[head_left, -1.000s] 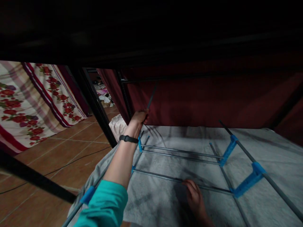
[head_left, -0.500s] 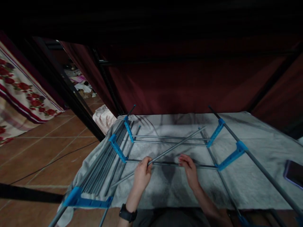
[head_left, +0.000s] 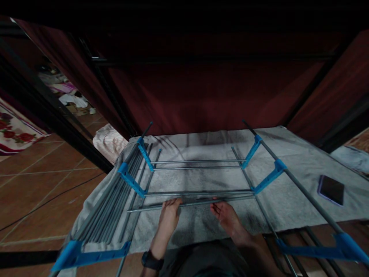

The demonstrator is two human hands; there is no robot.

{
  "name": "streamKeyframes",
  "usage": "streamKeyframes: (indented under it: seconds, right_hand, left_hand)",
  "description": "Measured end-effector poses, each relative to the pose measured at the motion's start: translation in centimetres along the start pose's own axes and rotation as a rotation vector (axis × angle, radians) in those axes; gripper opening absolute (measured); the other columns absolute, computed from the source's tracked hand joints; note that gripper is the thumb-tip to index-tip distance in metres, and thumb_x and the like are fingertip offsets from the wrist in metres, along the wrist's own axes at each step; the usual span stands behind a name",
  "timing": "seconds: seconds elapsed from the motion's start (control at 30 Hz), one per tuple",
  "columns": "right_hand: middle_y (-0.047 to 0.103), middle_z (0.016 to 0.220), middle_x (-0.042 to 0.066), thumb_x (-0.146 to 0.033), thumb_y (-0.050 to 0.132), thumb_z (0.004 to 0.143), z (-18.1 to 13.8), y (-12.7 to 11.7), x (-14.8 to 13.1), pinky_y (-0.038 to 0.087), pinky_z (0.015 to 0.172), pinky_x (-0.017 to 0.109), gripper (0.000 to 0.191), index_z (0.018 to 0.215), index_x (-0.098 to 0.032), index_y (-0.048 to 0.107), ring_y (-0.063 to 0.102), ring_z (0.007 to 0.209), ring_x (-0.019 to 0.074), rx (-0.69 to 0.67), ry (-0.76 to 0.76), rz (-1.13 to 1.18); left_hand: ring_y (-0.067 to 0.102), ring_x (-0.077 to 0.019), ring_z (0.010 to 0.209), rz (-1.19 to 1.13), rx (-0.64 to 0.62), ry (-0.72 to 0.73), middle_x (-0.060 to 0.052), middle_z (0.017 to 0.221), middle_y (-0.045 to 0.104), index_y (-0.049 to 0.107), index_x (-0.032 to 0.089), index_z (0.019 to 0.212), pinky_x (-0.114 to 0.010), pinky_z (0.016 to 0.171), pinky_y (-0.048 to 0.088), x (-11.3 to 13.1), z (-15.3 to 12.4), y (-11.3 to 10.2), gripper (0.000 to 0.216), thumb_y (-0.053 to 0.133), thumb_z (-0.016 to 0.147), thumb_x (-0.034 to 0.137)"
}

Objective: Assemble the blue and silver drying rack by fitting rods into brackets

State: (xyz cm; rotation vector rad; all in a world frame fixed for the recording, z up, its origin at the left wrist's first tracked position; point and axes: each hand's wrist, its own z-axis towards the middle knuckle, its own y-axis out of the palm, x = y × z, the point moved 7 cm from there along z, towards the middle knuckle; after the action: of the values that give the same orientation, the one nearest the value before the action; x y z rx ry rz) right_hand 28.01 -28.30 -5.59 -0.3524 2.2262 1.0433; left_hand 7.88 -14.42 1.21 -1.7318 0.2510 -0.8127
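A loose grey metal tube (head_left: 196,202) lies almost level across the near side of a rack frame of grey tubes joined by blue plastic brackets. My left hand (head_left: 170,215) is closed around its left half, the palm down. On its right half, my right hand (head_left: 226,217) holds it loosely with fingertips. The tube's right end meets the side rail by the right blue bracket (head_left: 269,177); whether it sits in a hole I cannot tell. Its left end sticks out over the left side rail, below the left blue bracket (head_left: 132,180). Two tubes span the far brackets.
Several spare tubes (head_left: 115,207) lie side by side at the left on the grey cloth (head_left: 198,146). A phone (head_left: 331,189) rests on the cloth at right. Nearer brackets (head_left: 89,256) stand at lower left and right. Dark red curtain (head_left: 201,96) hangs behind; tiled floor (head_left: 43,192) is left.
The loose tube has swung from a steep slant to nearly level, its right end coming toward me to the right bracket. My right hand has moved onto it. The view has turned right.
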Motion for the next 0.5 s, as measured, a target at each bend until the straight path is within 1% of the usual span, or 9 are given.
streamKeyframes:
  seconds: [0.07,0.13,0.2,0.23,0.27,0.33,0.4,0.43,0.5]
  right_hand:
    - [0.077,0.092,0.009,-0.041,0.085,0.065,-1.3,-0.8,1.1,0.055,0.090,0.037,0.028,0.078,-0.020,0.072,0.072,0.090,0.0227,-0.048,0.095,-0.076]
    - [0.078,0.097,0.013,-0.047,0.081,0.070,-2.7,-0.8,1.7,0.055,0.088,0.039,0.033,0.084,-0.017,0.073,0.072,0.088,0.0232,-0.141,0.233,-0.209]
    - [0.078,0.097,0.014,-0.051,0.076,0.074,-3.9,0.1,1.5,0.054,0.083,0.039,0.039,0.089,-0.016,0.075,0.071,0.081,0.0224,-0.235,0.349,-0.332]
    - [0.078,0.096,0.015,-0.052,0.074,0.075,-4.3,1.0,0.8,0.053,0.080,0.038,0.039,0.089,-0.015,0.075,0.070,0.080,0.0220,-0.276,0.366,-0.371]
    - [0.078,0.095,0.014,-0.051,0.073,0.077,-4.5,2.0,-0.4,0.053,0.078,0.037,0.038,0.089,-0.015,0.075,0.070,0.079,0.0213,-0.295,0.333,-0.389]
    - [0.077,0.090,0.009,-0.040,0.076,0.074,-4.7,4.5,-4.3,0.051,0.075,0.033,0.025,0.086,-0.017,0.075,0.067,0.077,0.0188,-0.267,0.176,-0.411]
    - [0.076,0.090,0.006,-0.035,0.078,0.074,-5.5,7.4,-9.8,0.052,0.078,0.032,0.022,0.088,-0.019,0.076,0.067,0.081,0.0181,-0.227,-0.080,-0.422]
    - [0.075,0.092,0.006,-0.036,0.078,0.077,-6.4,8.9,-12.9,0.053,0.079,0.031,0.021,0.090,-0.019,0.076,0.066,0.083,0.0177,-0.230,-0.225,-0.432]
    - [0.075,0.097,0.005,-0.037,0.078,0.082,-9.2,11.4,-19.2,0.054,0.083,0.032,0.020,0.095,-0.022,0.076,0.066,0.087,0.0175,-0.222,-0.554,-0.433]
  left_hand:
    - [0.064,-0.0248,0.118,0.029,-0.034,0.017,-0.008,0.119,0.074,0.073,0.021,0.117,-0.039,0.106,0.042,0.0,-0.1,0.9,0.057,0.038,0.080,-0.006]
    - [0.063,-0.0258,0.119,0.058,-0.054,0.031,-0.008,0.121,0.073,0.074,0.022,0.118,-0.039,0.105,0.043,0.1,-0.2,1.7,0.056,0.038,0.083,-0.003]
    - [0.063,-0.0264,0.119,0.078,-0.053,0.034,-0.008,0.121,0.073,0.074,0.022,0.120,-0.040,0.105,0.045,0.1,-0.3,2.3,0.055,0.039,0.085,-0.001]
    - [0.063,-0.0265,0.120,0.080,-0.050,0.030,-0.009,0.122,0.073,0.074,0.022,0.120,-0.040,0.105,0.046,0.1,-0.2,2.4,0.053,0.041,0.086,0.000]
    - [0.063,-0.0266,0.119,0.073,-0.052,0.027,-0.009,0.122,0.073,0.075,0.022,0.120,-0.041,0.105,0.046,0.0,-0.1,2.3,0.050,0.044,0.086,0.001]
    - [0.066,-0.0266,0.117,0.018,-0.066,0.033,-0.010,0.123,0.074,0.075,0.021,0.118,-0.041,0.106,0.048,0.3,0.2,1.5,0.044,0.052,0.084,0.004]
    - [0.069,-0.0259,0.113,-0.107,-0.045,0.059,-0.009,0.120,0.075,0.076,0.021,0.115,-0.040,0.104,0.051,1.3,0.3,-1.1,0.038,0.059,0.083,0.008]
    - [0.071,-0.0250,0.108,-0.197,0.013,0.074,-0.009,0.118,0.076,0.076,0.021,0.113,-0.038,0.100,0.054,2.1,0.1,-3.3,0.034,0.060,0.085,0.011]
    - [0.073,-0.0234,0.102,-0.390,0.264,0.114,-0.007,0.108,0.078,0.077,0.022,0.105,-0.037,0.095,0.057,3.9,-1.1,-9.6,0.023,0.059,0.091,0.021]
